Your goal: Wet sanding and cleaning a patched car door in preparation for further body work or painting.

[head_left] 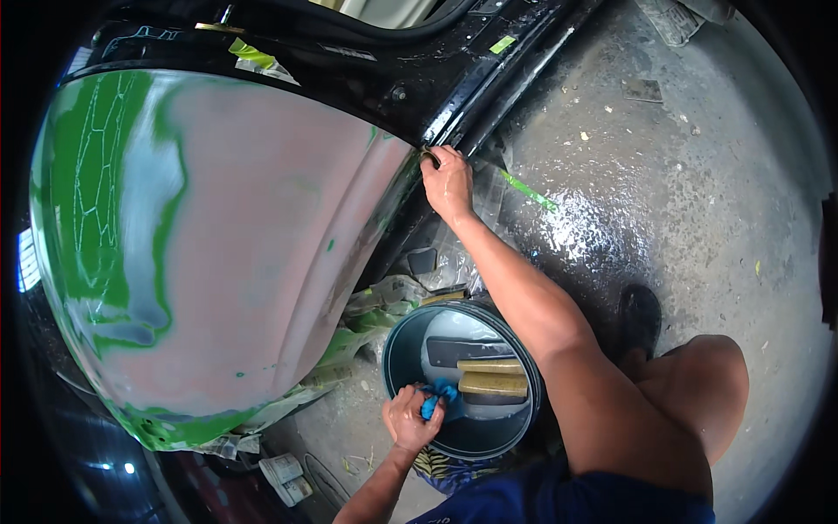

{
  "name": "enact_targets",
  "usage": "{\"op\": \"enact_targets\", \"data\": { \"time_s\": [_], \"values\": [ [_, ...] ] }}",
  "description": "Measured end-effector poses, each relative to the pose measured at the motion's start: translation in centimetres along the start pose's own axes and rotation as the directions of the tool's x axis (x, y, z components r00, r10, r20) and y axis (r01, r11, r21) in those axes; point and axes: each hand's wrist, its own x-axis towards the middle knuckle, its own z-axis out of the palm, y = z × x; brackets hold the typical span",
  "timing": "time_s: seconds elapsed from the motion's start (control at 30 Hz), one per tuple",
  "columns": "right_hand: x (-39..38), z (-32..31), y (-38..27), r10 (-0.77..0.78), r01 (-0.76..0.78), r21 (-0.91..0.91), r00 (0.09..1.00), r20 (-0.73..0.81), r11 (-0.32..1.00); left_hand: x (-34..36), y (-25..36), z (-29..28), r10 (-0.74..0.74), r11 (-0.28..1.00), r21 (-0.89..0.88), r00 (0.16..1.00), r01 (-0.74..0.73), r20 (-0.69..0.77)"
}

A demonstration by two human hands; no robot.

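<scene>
1. A blue cloth [439,402] is bunched in the left hand [410,419], whose fingers are curled tight around it, just inside the near rim of a round dark bucket [394,336].
2. The bucket stands on the wet concrete floor [681,175], low in the middle of the view, just beside the car's lower edge. In it lie a yellowish block [493,382] and a dark flat block [467,349], with pale water around them; the cloth is just beside the yellowish block.
3. The right hand [447,182] is stretched well away from the bucket, up to the edge where the sanded panel meets the black body [419,65] of the car. Its fingers are bent and pressed on that seam; whether they grip something small there cannot be told.
4. The car panel [244,236] fills the left of the view: pinkish-grey filler in the middle, bright green patches around its left side and bottom.
5. Crumpled masking paper [367,319] and green tape lie under the panel's lower edge, next to the bucket.
6. A strip of green tape [528,189] lies on the floor near the right forearm.
7. The person's bare knee [698,384] and a dark shoe [639,319] show at lower right.
</scene>
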Motion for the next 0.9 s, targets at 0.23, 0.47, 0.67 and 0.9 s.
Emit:
{"op": "enact_targets", "data": {
  "time_s": [0.23, 0.47, 0.67, 0.9],
  "values": [
    [-0.6, 0.1, -0.1, 0.108, -0.108, 0.074, 0.994, 0.007, 0.991, 0.2, 0.3, 0.0, -0.001, 1.0, -0.007, 1.0, 0.001, -0.001],
    [-0.2, 0.0, -1.1, 0.05, -0.043, 0.178, 0.998, -0.036, 0.983, 0.8, 1.3, -0.8, 0.026, 0.998, -0.053, 1.0, -0.027, -0.016],
    [0.5, -2.3, -5.6, -0.023, 0.026, 0.2, 1.0, -0.017, 0.98, 0.8, 1.5, -1.1, 0.02, 0.999, -0.037, 1.0, -0.021, -0.013],
    [1.6, -2.2, -11.8, -0.198, 0.213, 0.145, 0.974, -0.112, 0.966, 0.9, 1.9, -1.0, 0.022, 0.999, -0.044, 1.0, -0.023, -0.01]
  ]
}}
